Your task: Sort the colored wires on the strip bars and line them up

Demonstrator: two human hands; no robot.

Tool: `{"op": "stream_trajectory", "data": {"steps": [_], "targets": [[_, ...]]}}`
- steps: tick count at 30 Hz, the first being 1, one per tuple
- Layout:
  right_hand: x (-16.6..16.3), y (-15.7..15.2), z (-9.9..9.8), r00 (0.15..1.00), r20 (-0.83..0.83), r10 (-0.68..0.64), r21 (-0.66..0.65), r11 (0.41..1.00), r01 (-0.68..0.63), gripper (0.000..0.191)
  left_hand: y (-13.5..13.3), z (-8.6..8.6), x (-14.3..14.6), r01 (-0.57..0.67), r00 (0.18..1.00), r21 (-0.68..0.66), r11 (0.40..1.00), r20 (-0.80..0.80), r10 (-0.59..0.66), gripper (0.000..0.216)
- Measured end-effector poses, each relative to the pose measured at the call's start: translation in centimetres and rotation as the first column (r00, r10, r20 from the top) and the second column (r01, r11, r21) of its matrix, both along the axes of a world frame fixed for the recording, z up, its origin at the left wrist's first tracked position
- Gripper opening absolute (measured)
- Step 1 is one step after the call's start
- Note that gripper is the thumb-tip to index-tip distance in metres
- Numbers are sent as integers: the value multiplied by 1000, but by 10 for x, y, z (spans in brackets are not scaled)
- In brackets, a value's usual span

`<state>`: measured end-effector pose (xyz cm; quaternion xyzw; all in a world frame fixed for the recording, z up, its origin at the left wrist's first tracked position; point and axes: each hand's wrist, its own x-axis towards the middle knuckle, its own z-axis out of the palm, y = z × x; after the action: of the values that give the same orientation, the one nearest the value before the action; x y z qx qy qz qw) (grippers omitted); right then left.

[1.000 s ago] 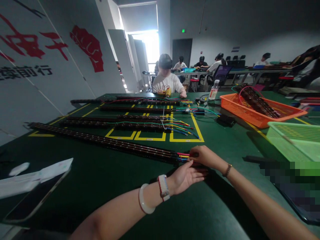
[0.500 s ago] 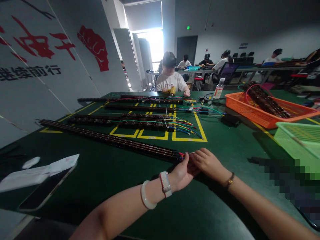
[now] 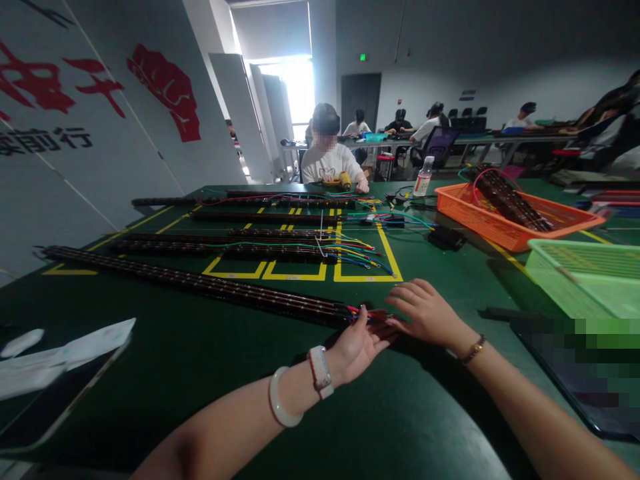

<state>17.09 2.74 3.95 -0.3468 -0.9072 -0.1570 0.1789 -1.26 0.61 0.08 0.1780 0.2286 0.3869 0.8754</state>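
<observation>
A long dark bundle of strips (image 3: pixel 240 291) lies slantwise across the green table, with red, blue and yellow wires (image 3: pixel 354 311) coming out of its right end. My left hand (image 3: pixel 357 347) is palm up at those wires. Its thumb stands against them, and its stretched fingers support them from below. Over the wire ends is my right hand (image 3: pixel 427 313), its fingers apart and its thumb close to the left fingertips. Whether that thumb touches a wire is hard to make out.
More strip bundles (image 3: pixel 215 247) with loose wires lie beyond, over yellow tape outlines. An orange basket (image 3: pixel 520 227) and a green basket (image 3: pixel 580 267) stand at right. A phone-like slab (image 3: pixel 555 373) is near my right arm; papers (image 3: pixel 95 343) lie left. A person (image 3: pixel 327 157) sits opposite.
My right hand has loosened from its closed grip at the wires, and its fingers have spread. My left palm has opened out more. The view has swung slightly right.
</observation>
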Motion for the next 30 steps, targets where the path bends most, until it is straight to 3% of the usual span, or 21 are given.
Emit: {"op": "stream_trajectory", "data": {"steps": [5,10,13,16,19,21,23,26,30], "targets": [[0,2,-3,983,169,68,-58,997,-59,23,-1,3,-1,4,999,5,1000,-41,-4,43],[-6,1,-5,967,237,94,-44,995,-87,22,-2,4,0,0,999,-7,1000,-50,0,47],[-6,1,-4,976,203,85,-79,994,-70,24,-3,6,-1,-2,998,-5,1000,-58,2,48],[-6,3,-6,1000,17,-21,-210,977,24,31,-3,6,-2,23,998,22,999,-59,-22,49],[-7,8,-13,940,-260,-220,-510,858,60,35,-3,5,-2,23,998,29,999,-62,-21,47],[-8,14,-21,845,-391,-364,-692,722,-9,36,-3,5,-2,-2,996,11,1000,-85,3,45],[-10,21,-30,748,-474,-464,-775,623,-105,38,-3,6,-2,-28,994,-16,999,-108,26,42],[-13,35,-40,643,-564,-518,-782,585,-214,38,-4,8,-2,-27,994,-48,999,-104,22,41],[-20,50,-44,567,-630,-530,-747,613,-256,39,-2,8,-3,11,998,-72,997,-63,-16,44]]}}
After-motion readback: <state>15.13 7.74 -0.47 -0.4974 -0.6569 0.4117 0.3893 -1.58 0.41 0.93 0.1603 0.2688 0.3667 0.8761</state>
